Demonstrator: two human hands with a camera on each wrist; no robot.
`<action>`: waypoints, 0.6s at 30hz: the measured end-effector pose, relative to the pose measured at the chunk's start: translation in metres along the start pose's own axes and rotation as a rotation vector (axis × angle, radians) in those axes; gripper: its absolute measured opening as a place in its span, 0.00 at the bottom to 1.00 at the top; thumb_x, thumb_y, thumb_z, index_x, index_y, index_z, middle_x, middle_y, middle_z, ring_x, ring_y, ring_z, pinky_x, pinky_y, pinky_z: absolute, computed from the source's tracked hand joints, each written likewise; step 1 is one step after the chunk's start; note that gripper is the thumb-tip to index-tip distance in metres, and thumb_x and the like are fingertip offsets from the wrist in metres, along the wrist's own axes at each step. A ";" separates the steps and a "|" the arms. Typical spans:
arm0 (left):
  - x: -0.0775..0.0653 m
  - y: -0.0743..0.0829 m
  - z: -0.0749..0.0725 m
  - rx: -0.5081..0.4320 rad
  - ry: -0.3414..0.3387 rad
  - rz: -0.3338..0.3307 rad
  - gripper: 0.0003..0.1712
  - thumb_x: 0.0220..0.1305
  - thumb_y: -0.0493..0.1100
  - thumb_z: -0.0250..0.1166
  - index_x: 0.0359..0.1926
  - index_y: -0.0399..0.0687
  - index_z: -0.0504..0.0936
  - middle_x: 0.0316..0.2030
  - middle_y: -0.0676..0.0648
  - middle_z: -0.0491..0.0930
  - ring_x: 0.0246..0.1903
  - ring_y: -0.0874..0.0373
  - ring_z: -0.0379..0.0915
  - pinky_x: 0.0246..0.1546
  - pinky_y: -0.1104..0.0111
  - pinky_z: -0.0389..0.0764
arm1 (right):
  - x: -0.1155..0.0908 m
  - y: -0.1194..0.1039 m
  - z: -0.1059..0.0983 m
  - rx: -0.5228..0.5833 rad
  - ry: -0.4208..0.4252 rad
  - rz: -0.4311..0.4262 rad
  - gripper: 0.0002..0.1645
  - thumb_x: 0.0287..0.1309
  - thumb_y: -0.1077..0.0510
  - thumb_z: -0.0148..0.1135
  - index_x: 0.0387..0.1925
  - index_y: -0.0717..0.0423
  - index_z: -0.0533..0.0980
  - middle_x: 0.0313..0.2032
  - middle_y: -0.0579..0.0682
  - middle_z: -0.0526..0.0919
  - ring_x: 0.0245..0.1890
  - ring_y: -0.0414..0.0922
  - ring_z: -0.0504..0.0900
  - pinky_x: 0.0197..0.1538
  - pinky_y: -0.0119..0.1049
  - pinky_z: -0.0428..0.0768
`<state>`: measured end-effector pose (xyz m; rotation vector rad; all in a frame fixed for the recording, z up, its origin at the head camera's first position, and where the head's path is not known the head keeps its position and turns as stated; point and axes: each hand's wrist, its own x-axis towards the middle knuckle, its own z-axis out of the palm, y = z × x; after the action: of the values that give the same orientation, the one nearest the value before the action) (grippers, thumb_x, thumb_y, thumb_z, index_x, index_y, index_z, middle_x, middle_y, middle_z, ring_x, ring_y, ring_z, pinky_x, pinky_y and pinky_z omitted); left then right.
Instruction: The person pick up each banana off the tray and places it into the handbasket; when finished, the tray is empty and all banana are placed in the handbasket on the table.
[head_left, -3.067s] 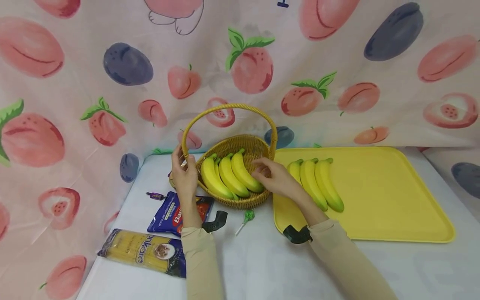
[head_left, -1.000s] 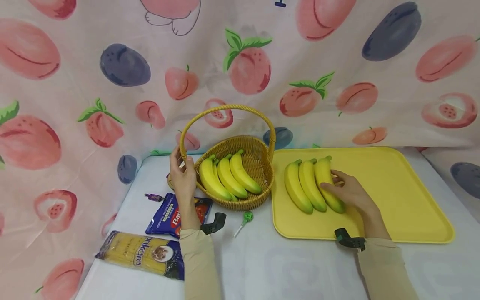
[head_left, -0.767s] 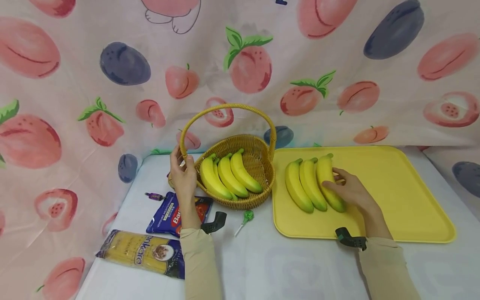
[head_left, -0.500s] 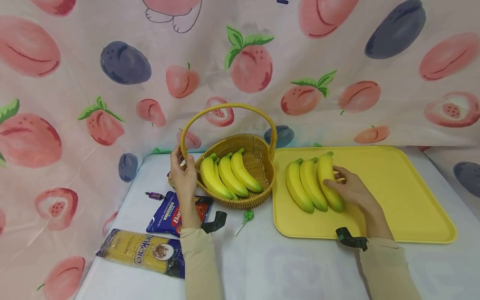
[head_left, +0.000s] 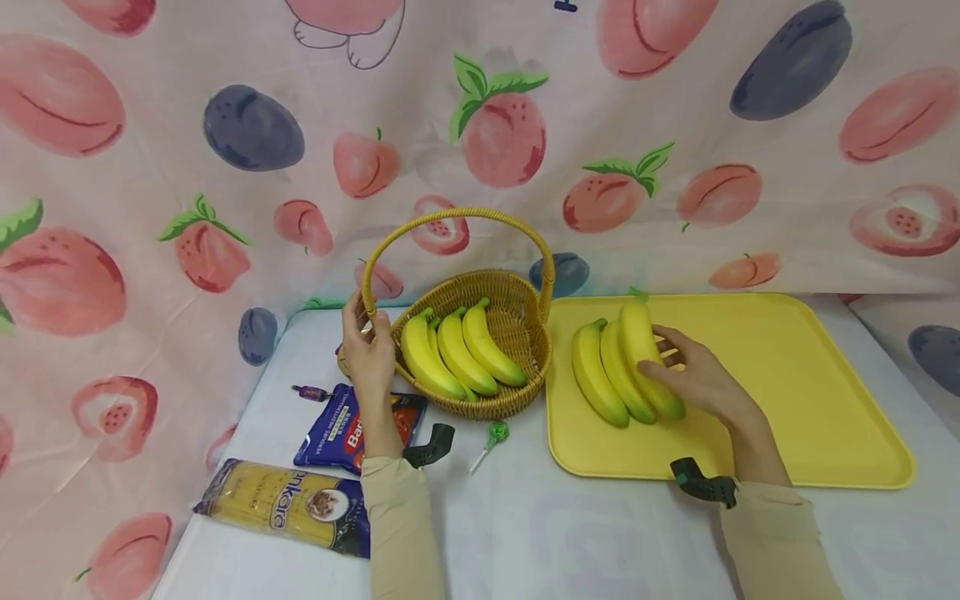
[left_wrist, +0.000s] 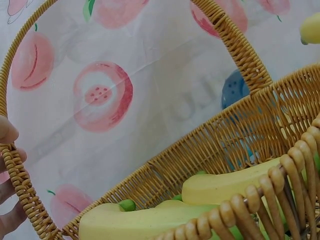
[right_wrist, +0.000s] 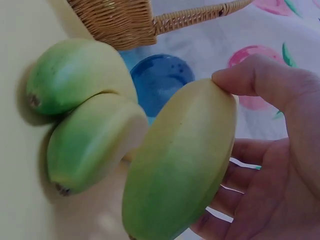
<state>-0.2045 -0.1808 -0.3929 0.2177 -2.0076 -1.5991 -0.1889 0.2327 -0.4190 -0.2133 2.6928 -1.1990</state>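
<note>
My right hand (head_left: 697, 375) pinches a banana (head_left: 637, 333) between thumb and fingers at the tray's left part. In the right wrist view this banana (right_wrist: 180, 165) is raised, apart from two bananas (right_wrist: 95, 140) lying side by side. The wicker basket (head_left: 491, 407) stands left of the tray with several bananas (head_left: 465, 354) inside. My left hand (head_left: 370, 350) holds the left base of its arched handle (head_left: 461, 213). In the left wrist view, the thumb and fingers (left_wrist: 7, 131) lie around that woven handle.
The yellow tray (head_left: 787, 392) lies at the right. Left of the basket lie a small purple-wrapped candy (head_left: 311, 392), a blue pasta packet (head_left: 330, 429) partly behind the left arm, and a spaghetti pack (head_left: 277, 504). A green lollipop (head_left: 497, 432) is in front of the basket.
My right hand went from the basket to the tray, took hold of the rightmost banana and lifted it slightly, shifting left over its neighbour. The left hand stays on the handle.
</note>
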 end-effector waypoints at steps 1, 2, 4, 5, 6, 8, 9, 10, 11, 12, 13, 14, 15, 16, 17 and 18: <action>-0.002 0.004 0.000 0.003 -0.001 0.001 0.26 0.69 0.37 0.52 0.67 0.48 0.65 0.63 0.40 0.69 0.62 0.44 0.65 0.61 0.52 0.69 | -0.001 -0.002 0.000 -0.003 -0.001 -0.012 0.46 0.61 0.41 0.57 0.71 0.58 0.52 0.58 0.62 0.68 0.52 0.55 0.71 0.43 0.36 0.74; -0.004 0.009 0.000 0.008 -0.002 0.001 0.26 0.69 0.37 0.52 0.67 0.47 0.64 0.62 0.39 0.69 0.62 0.43 0.65 0.61 0.53 0.69 | -0.002 -0.004 0.000 -0.004 -0.002 -0.023 0.46 0.61 0.41 0.57 0.71 0.58 0.53 0.58 0.62 0.69 0.52 0.55 0.72 0.43 0.36 0.74; -0.007 0.017 0.000 0.011 -0.004 0.004 0.26 0.68 0.36 0.52 0.66 0.46 0.64 0.63 0.38 0.68 0.62 0.42 0.65 0.61 0.52 0.69 | -0.004 -0.007 -0.001 -0.012 -0.002 -0.045 0.45 0.61 0.42 0.57 0.71 0.58 0.54 0.56 0.61 0.71 0.51 0.55 0.72 0.44 0.38 0.74; -0.009 0.020 0.000 0.013 -0.003 0.005 0.26 0.68 0.36 0.52 0.66 0.45 0.64 0.63 0.38 0.68 0.62 0.42 0.65 0.61 0.53 0.69 | -0.005 -0.009 -0.001 -0.018 -0.004 -0.056 0.44 0.61 0.42 0.57 0.70 0.58 0.55 0.54 0.61 0.72 0.51 0.54 0.72 0.45 0.38 0.74; -0.009 0.021 0.000 0.015 -0.002 0.003 0.26 0.68 0.36 0.52 0.66 0.45 0.64 0.63 0.38 0.68 0.62 0.42 0.65 0.61 0.53 0.69 | -0.005 -0.011 -0.001 -0.022 -0.008 -0.064 0.44 0.60 0.42 0.58 0.70 0.59 0.55 0.54 0.61 0.73 0.51 0.54 0.72 0.45 0.39 0.73; -0.009 0.022 -0.001 0.014 -0.001 -0.001 0.26 0.68 0.36 0.52 0.66 0.46 0.64 0.63 0.39 0.68 0.62 0.43 0.65 0.61 0.53 0.69 | -0.006 -0.015 0.000 -0.033 -0.013 -0.082 0.44 0.60 0.42 0.58 0.70 0.59 0.55 0.52 0.60 0.74 0.51 0.54 0.72 0.47 0.41 0.73; -0.009 0.021 -0.001 0.010 -0.001 -0.007 0.26 0.68 0.36 0.52 0.66 0.46 0.65 0.63 0.39 0.68 0.62 0.44 0.65 0.61 0.53 0.69 | -0.006 -0.016 0.000 -0.039 -0.017 -0.091 0.44 0.60 0.42 0.58 0.70 0.59 0.55 0.52 0.60 0.74 0.51 0.54 0.72 0.47 0.41 0.73; -0.007 0.017 0.000 0.015 0.005 -0.003 0.25 0.69 0.37 0.52 0.66 0.47 0.65 0.62 0.41 0.69 0.61 0.47 0.66 0.61 0.54 0.69 | -0.007 -0.018 0.000 -0.040 -0.020 -0.099 0.44 0.60 0.42 0.58 0.70 0.59 0.56 0.51 0.60 0.74 0.51 0.53 0.72 0.48 0.42 0.73; -0.005 0.011 0.000 0.016 0.008 0.002 0.25 0.69 0.38 0.52 0.66 0.49 0.65 0.62 0.42 0.69 0.61 0.48 0.66 0.60 0.54 0.69 | -0.007 -0.019 0.001 -0.038 -0.024 -0.109 0.44 0.60 0.42 0.59 0.70 0.58 0.56 0.51 0.59 0.75 0.51 0.53 0.72 0.48 0.42 0.73; -0.003 0.006 0.000 0.018 0.010 0.005 0.25 0.69 0.40 0.52 0.66 0.51 0.65 0.62 0.43 0.70 0.61 0.48 0.66 0.60 0.54 0.69 | -0.007 -0.020 0.002 -0.037 -0.027 -0.116 0.44 0.60 0.43 0.59 0.70 0.58 0.56 0.51 0.59 0.75 0.51 0.53 0.72 0.48 0.42 0.73; -0.001 0.001 0.001 0.019 0.011 0.007 0.25 0.69 0.40 0.52 0.66 0.52 0.65 0.63 0.43 0.69 0.61 0.48 0.66 0.60 0.53 0.69 | -0.007 -0.021 0.003 -0.033 -0.032 -0.124 0.44 0.60 0.43 0.59 0.70 0.59 0.56 0.51 0.59 0.75 0.51 0.53 0.72 0.49 0.43 0.74; 0.000 -0.002 0.001 0.019 0.009 0.006 0.25 0.69 0.40 0.52 0.66 0.53 0.65 0.63 0.42 0.69 0.62 0.47 0.66 0.60 0.52 0.69 | -0.008 -0.022 0.004 -0.028 -0.038 -0.130 0.44 0.60 0.43 0.60 0.70 0.58 0.56 0.51 0.59 0.75 0.51 0.53 0.72 0.49 0.44 0.74; 0.000 -0.003 0.001 0.018 0.008 0.006 0.25 0.69 0.40 0.52 0.66 0.53 0.65 0.63 0.42 0.69 0.62 0.47 0.66 0.60 0.52 0.69 | -0.008 -0.023 0.005 -0.024 -0.046 -0.134 0.44 0.60 0.44 0.60 0.70 0.58 0.56 0.51 0.59 0.75 0.52 0.53 0.72 0.49 0.44 0.74; -0.001 -0.003 0.001 0.019 0.007 0.009 0.25 0.69 0.40 0.52 0.67 0.52 0.65 0.63 0.42 0.69 0.62 0.47 0.65 0.61 0.52 0.68 | -0.008 -0.025 0.006 -0.019 -0.055 -0.137 0.43 0.60 0.44 0.60 0.70 0.58 0.56 0.52 0.59 0.75 0.52 0.53 0.72 0.50 0.45 0.74; -0.001 0.000 0.001 0.015 0.001 0.000 0.26 0.69 0.40 0.52 0.67 0.51 0.64 0.63 0.41 0.68 0.62 0.45 0.65 0.61 0.51 0.68 | -0.008 -0.026 0.007 -0.016 -0.063 -0.141 0.43 0.60 0.44 0.60 0.69 0.57 0.57 0.52 0.58 0.75 0.52 0.53 0.72 0.50 0.45 0.74; -0.002 0.002 0.000 0.011 -0.004 -0.007 0.26 0.69 0.39 0.52 0.67 0.50 0.64 0.63 0.40 0.68 0.62 0.44 0.64 0.61 0.51 0.68 | -0.009 -0.027 0.008 -0.016 -0.069 -0.144 0.43 0.60 0.44 0.60 0.69 0.56 0.57 0.52 0.58 0.75 0.52 0.53 0.72 0.50 0.46 0.74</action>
<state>-0.2030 -0.1792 -0.3914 0.2257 -2.0214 -1.5937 -0.1772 0.2106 -0.4032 -0.4493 2.6663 -1.1852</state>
